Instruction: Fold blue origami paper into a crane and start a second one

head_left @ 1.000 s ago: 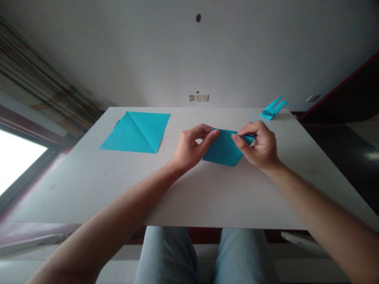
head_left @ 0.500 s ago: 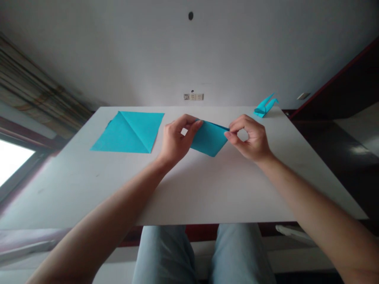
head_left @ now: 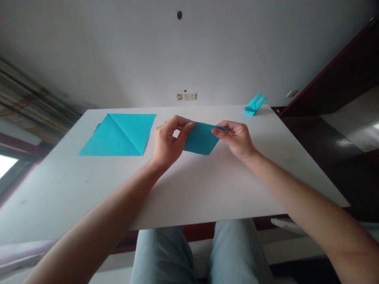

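Observation:
A folded piece of blue paper [head_left: 201, 138] is held up over the table between my two hands. Its upper left corner is pinched by the thumb and fingers of my left hand [head_left: 170, 140]. My right hand [head_left: 235, 138] grips the upper right corner, thumb on the near face. The paper's lower edge comes to a blunt point facing me, and its far side is hidden. To the left lies a larger blue sheet [head_left: 118, 134], flat, with a diagonal crease across it.
A folded blue paper crane [head_left: 255, 105] stands at the back right of the white table [head_left: 189, 197]. Behind the table is a wall with sockets [head_left: 186, 96]. A curtain [head_left: 32, 102] hangs on the left. My legs [head_left: 160, 252] are below the front edge.
My right thumb and fingers have moved further onto the paper's upper right corner, and the gap between the layers there has closed. The whole view has shifted slightly.

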Demonstrator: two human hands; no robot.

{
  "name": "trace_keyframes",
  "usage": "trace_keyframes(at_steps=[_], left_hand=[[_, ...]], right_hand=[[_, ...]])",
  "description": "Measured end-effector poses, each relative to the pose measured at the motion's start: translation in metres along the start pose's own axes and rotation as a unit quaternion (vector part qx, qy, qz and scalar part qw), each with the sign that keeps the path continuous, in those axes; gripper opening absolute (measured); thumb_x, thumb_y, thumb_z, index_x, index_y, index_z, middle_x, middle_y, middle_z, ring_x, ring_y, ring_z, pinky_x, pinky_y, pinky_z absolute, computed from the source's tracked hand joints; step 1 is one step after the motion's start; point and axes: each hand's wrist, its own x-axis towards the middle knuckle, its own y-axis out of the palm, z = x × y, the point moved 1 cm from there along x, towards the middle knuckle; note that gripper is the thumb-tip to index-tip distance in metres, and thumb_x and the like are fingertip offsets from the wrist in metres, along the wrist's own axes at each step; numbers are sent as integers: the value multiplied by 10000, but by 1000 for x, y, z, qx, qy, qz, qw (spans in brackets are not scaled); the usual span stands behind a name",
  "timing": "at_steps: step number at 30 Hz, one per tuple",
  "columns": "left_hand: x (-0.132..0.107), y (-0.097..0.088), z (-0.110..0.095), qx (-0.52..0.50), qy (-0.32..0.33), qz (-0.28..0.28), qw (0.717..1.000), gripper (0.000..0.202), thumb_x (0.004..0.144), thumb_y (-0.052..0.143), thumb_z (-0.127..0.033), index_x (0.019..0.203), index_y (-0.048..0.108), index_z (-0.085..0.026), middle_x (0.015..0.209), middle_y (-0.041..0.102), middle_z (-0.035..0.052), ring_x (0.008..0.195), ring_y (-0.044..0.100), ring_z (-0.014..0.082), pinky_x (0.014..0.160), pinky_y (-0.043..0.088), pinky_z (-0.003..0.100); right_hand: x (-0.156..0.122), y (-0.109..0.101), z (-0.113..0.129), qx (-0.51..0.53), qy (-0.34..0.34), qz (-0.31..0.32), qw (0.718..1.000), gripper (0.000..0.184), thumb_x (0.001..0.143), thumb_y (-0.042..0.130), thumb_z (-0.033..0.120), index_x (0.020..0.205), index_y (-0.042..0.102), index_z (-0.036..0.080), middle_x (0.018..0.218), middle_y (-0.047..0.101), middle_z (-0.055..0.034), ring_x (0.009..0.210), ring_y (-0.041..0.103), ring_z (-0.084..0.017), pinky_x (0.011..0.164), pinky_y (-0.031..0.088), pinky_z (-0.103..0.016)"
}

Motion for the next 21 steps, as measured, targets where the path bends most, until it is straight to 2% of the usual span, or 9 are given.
trace_keyframes(at_steps=[2, 5, 7, 11, 16, 19, 21], left_hand=[[0, 1, 4, -7, 7, -10, 1000, 478, 1154, 803, -651, 925, 733, -238, 832, 793, 24, 790, 762, 171, 593, 459, 244], [0, 1, 10, -8, 3, -30, 1000, 475, 1155, 813, -647, 930, 749, -234, 800, 764, 2, 752, 721, 150, 603, 463, 239], [0, 0, 13, -7, -2, -40, 999, 464, 1154, 822, -630, 926, 752, -232, 787, 748, -7, 742, 702, 142, 607, 460, 237], [-1, 1, 13, -17, -4, -39, 999, 483, 1163, 823, -650, 931, 746, -234, 779, 722, -13, 730, 675, 139, 602, 448, 240], [0, 3, 7, -39, 6, -41, 998, 559, 1163, 822, -730, 918, 734, -236, 767, 696, -14, 737, 678, 145, 603, 445, 247], [1, 5, 4, -47, 0, -39, 998, 657, 1143, 787, -840, 893, 718, -236, 765, 694, -6, 727, 660, 150, 628, 482, 261], [2, 7, 3, -50, -14, -39, 998, 704, 1126, 766, -892, 876, 703, -237, 756, 682, -4, 710, 640, 151, 622, 483, 269]], right_hand=[[2, 0, 1, 12, 11, -21, 1000, 682, 596, 1168, 870, 774, 860, 288, 722, 738, 13, 696, 596, -182, 646, 497, -347], [5, -4, 3, 16, 6, -50, 999, 723, 579, 1149, 914, 787, 866, 283, 780, 772, 0, 758, 631, -189, 713, 539, -354], [6, -7, 4, 9, -5, -63, 998, 726, 630, 1117, 942, 785, 858, 281, 795, 765, -2, 778, 621, -187, 743, 544, -359], [4, -7, 7, -15, -46, -68, 996, 688, 800, 1036, 946, 808, 819, 294, 766, 700, 14, 758, 565, -184, 710, 476, -357], [1, -6, 14, -38, -86, -76, 993, 693, 978, 905, 933, 765, 732, 297, 729, 637, 17, 745, 584, -193, 748, 492, -377], [1, -7, 14, -31, -63, -37, 997, 733, 975, 885, 962, 766, 702, 284, 761, 626, 11, 768, 576, -190, 755, 475, -375], [0, -7, 12, -45, -36, 1, 998, 816, 916, 896, 1013, 712, 616, 274, 731, 535, 25, 733, 492, -177, 725, 424, -375]])
